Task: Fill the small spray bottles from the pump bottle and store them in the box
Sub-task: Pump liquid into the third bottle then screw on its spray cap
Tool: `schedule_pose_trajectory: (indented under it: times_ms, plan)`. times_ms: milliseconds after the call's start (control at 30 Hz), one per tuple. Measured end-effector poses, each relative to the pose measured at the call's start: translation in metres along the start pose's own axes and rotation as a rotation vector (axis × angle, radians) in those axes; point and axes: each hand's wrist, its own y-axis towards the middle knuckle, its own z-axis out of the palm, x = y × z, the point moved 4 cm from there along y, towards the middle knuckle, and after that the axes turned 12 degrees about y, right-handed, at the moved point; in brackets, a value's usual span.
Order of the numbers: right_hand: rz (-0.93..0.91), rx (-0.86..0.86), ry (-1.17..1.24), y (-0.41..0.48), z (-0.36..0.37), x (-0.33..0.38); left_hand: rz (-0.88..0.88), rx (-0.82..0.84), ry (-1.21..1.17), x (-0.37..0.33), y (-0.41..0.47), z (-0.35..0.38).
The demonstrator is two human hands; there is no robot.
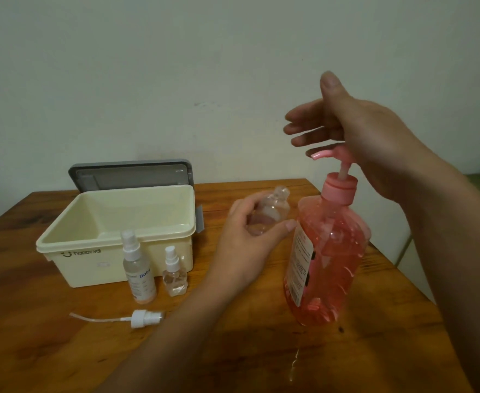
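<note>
left hand [250,231]: fingers curled round uncapped small bottle [272,207], tilted, mouth near spout | right hand [369,143]: fingers straight, apart, palm over pump of pump bottle [326,251], pink liquid, nearly full, just beside left thumb | box [113,222]: open, well left of fingers

Left hand [247,236] low, fingers curled round small bottle [275,205]; right hand [369,143] raised, fingers straight, thumb up.

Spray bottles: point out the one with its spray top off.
The clear bottle gripped in the left hand, next to the pump bottle: its neck is bare. The tall bottle and short bottle before the box wear white spray tops.
</note>
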Motion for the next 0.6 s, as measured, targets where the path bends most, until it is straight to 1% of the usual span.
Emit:
schedule_pose_trajectory:
  times_ms: [133, 233, 600]
  plan:
    - [0.040, 0.038, -0.050, 0.004, 0.000, 0.004, 0.035, 0.015, -0.052, -0.025, 0.000, -0.005]
    - [0.053, 0.044, -0.070, 0.006, 0.000, 0.004, 0.062, -0.004, -0.055, -0.036, 0.002, -0.007]
    - [0.063, 0.075, -0.099, 0.008, -0.002, 0.003, 0.104, -0.023, -0.102, -0.046, 0.002, -0.009]
